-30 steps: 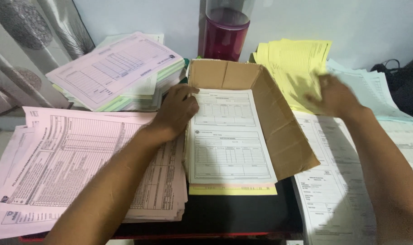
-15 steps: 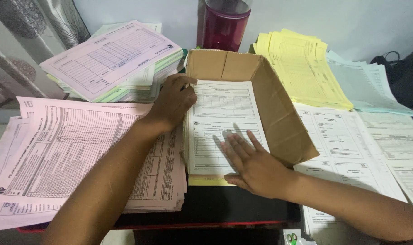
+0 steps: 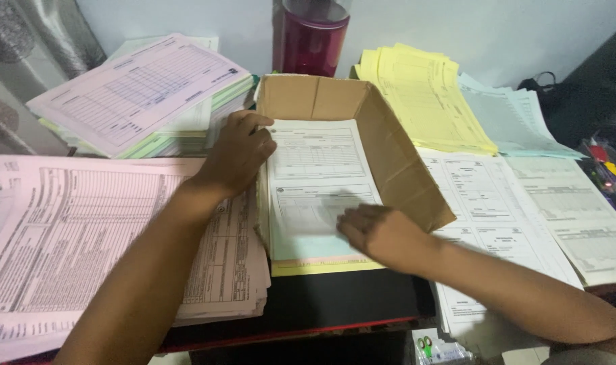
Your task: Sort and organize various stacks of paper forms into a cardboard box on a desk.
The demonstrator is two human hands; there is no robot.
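Sorting forms, from the look of it. Far left: a spread stack of pink forms (image 3: 85, 236) lies on the surface, its right edge under the left forearm. Behind it, a second pile topped by a pink sheet (image 3: 135, 91) sits on green and white sheets, tilted and uneven.

Left hand (image 3: 237, 152): fingers curled, resting on the left wall of the cardboard box (image 3: 389, 155) and touching the left margin of the paper inside. It steadies rather than grips; nothing is pinched in it.

Centre: the box is cut open at the front, with a stack of forms (image 3: 318, 169) lying flat in it. White sheet on top, with pale blue, pink and yellow edges showing at the near end, which juts past the box floor.

Right hand (image 3: 379, 233): palm down, fingers close together, pressing the lower right of the top sheet. Holds nothing.

Right: loose white forms (image 3: 487, 209) beside the box, yellow sheets (image 3: 423, 94) and pale blue sheets (image 3: 511, 115) fanned behind. A dark red tumbler (image 3: 309, 37) stands just behind the box.

Risks, as judged: the overhanging near edge could slide forward if the right hand drags toward the body; the coloured layers may skew if only the top sheet is pushed. An elbow sweep could shift the pink stack, and the tumbler sits close enough for a bumped box to knock it.
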